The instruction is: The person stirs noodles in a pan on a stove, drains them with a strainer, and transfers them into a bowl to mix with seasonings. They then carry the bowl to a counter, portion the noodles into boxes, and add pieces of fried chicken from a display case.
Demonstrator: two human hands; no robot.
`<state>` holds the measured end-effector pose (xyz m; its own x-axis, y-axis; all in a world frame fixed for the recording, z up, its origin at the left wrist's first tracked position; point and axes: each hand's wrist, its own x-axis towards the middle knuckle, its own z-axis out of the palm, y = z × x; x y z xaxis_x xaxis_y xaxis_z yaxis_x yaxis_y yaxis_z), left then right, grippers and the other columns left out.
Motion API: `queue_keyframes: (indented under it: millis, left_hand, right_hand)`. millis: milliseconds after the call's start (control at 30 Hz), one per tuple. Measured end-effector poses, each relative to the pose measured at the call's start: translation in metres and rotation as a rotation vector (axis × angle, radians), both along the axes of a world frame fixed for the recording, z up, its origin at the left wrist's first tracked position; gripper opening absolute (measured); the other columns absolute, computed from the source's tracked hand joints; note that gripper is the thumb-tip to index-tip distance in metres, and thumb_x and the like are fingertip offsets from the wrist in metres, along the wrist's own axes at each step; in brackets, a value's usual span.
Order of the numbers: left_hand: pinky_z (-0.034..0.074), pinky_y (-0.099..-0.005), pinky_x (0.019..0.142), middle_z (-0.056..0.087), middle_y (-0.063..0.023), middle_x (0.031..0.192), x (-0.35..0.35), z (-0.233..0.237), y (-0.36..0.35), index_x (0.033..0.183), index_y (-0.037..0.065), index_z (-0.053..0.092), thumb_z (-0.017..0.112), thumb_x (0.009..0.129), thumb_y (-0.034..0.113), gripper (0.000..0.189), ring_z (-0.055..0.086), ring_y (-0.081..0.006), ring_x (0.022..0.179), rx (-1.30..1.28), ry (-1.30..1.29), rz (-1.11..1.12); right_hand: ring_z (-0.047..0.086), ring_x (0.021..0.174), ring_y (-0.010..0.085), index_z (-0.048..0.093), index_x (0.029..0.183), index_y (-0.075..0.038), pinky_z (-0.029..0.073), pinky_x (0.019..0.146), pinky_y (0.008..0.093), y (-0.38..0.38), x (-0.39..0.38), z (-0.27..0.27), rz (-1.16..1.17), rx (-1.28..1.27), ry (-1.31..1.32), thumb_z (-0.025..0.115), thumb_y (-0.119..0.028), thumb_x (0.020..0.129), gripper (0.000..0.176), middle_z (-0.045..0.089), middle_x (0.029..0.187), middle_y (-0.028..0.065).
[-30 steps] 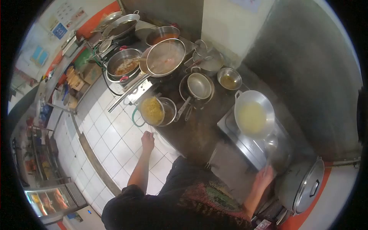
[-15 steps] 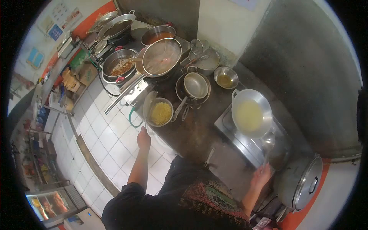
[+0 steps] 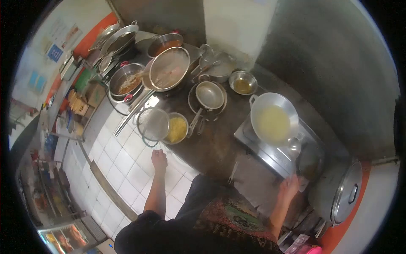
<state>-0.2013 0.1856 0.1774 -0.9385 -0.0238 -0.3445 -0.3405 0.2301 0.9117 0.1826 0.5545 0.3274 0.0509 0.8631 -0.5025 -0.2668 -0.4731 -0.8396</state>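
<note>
We have our left hand [image 3: 159, 159] clamped on the handle of a mesh strainer [image 3: 153, 124] by the table's [image 3: 213, 148] left edge and our right hand [image 3: 289, 186] apparently round a ladle [image 3: 294, 146] beside the wok [image 3: 293, 117], both probably light, stiff and best held well back along the handle.

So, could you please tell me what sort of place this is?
Most likely a commercial kitchen, perhaps a small restaurant's: a wide pan sits on a metal stove, a large lidded pot stands nearby, and more pans crowd the dark counter.
</note>
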Motion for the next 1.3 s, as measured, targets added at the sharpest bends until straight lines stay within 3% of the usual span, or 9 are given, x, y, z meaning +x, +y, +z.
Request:
queue_keyframes:
  millis: [67,200,400,533,633,933,1133,1233,1300]
  left_hand:
    - [0.03,-0.0231,0.032,0.047,0.001,0.06,0.006,0.003,0.001,0.086,0.008,0.045,0.052,0.091,0.018,0.014,0.039,-0.0057,0.041,0.204,0.016,-0.004]
    - [0.026,-0.0191,0.029,0.042,0.0036,0.057,0.035,0.111,0.082,0.086,0.01,0.042,0.055,0.092,0.02,0.017,0.035,-0.0025,0.04,0.373,0.015,-0.209]
    - [0.033,-0.0205,0.042,0.041,0.0045,0.057,0.06,0.166,0.21,0.076,0.009,0.049,0.054,0.093,0.022,0.022,0.041,-0.0032,0.049,0.205,0.036,-0.699]
    - [0.045,-0.0398,0.054,0.055,-0.0132,0.06,0.066,0.142,0.295,0.083,0.004,0.049,0.05,0.094,0.028,0.026,0.056,-0.0329,0.056,-0.18,0.718,-1.019]
    - [0.047,-0.0476,0.059,0.061,-0.023,0.071,0.075,0.137,0.343,0.087,0.004,0.052,0.048,0.094,0.027,0.024,0.059,-0.0435,0.067,-0.423,0.873,-1.107]
    - [0.051,-0.0498,0.072,0.064,-0.0253,0.079,0.11,0.085,0.406,0.093,-0.002,0.056,0.047,0.085,0.009,0.016,0.063,-0.0434,0.077,-0.685,0.782,-1.221]
    - [0.051,-0.049,0.058,0.062,-0.0269,0.072,0.115,0.039,0.426,0.093,-0.003,0.06,0.05,0.081,0.01,0.02,0.064,-0.0402,0.065,-0.284,0.858,-1.114]
    - [0.044,-0.0416,0.04,0.057,-0.0153,0.059,0.131,0.06,0.428,0.082,0.0,0.058,0.049,0.081,0.009,0.013,0.058,-0.0282,0.048,-0.204,0.053,-1.104]
    - [0.037,-0.0345,0.035,0.054,-0.0098,0.058,0.138,0.058,0.427,0.077,0.004,0.055,0.048,0.084,0.015,0.015,0.051,-0.0202,0.044,-0.067,-0.179,-1.11]
  right_hand:
    - [0.041,0.049,0.0077,0.051,0.108,-0.011,0.03,0.041,0.0197,0.001,0.009,-0.011,0.055,0.058,0.067,0.058,-0.027,0.09,0.026,0.049,0.07,0.0005]
    - [0.043,0.048,0.0069,0.055,0.108,-0.006,0.029,0.04,0.0203,0.01,0.016,-0.007,0.016,0.088,0.019,0.058,-0.027,0.09,0.028,0.05,0.069,0.0004]
    - [0.036,0.045,0.0056,0.053,0.117,-0.001,0.025,0.038,0.0201,0.017,0.026,-0.015,0.074,0.215,-0.052,0.055,-0.02,0.092,0.032,0.05,0.069,0.0006]
    - [0.041,0.048,0.0059,0.055,0.116,0.0,0.029,0.039,0.0193,0.016,0.037,-0.03,0.019,0.254,-0.078,0.055,-0.018,0.091,0.031,0.051,0.071,0.0013]
    - [0.044,0.051,0.0061,0.057,0.113,0.001,0.032,0.041,0.0187,0.01,0.047,-0.047,-0.02,0.313,-0.114,0.056,-0.017,0.091,0.028,0.052,0.071,0.0014]
    - [0.042,0.05,0.0055,0.057,0.114,0.002,0.032,0.043,0.0176,-0.012,0.068,-0.005,-0.118,0.307,-0.095,0.055,-0.018,0.092,0.03,0.049,0.068,-0.0003]
    - [0.039,0.047,0.0051,0.056,0.118,-0.001,0.027,0.04,0.0183,-0.014,0.076,-0.015,-0.162,0.226,-0.095,0.055,-0.022,0.092,0.033,0.049,0.065,-0.0012]
    - [0.039,0.047,0.005,0.055,0.119,-0.001,0.027,0.039,0.0187,-0.009,0.079,-0.01,-0.123,0.209,-0.112,0.056,-0.023,0.091,0.035,0.05,0.065,-0.0002]
    - [0.039,0.046,0.0049,0.055,0.119,-0.002,0.027,0.039,0.0188,-0.007,0.08,-0.008,-0.103,0.221,-0.143,0.057,-0.023,0.091,0.035,0.051,0.066,0.0005]
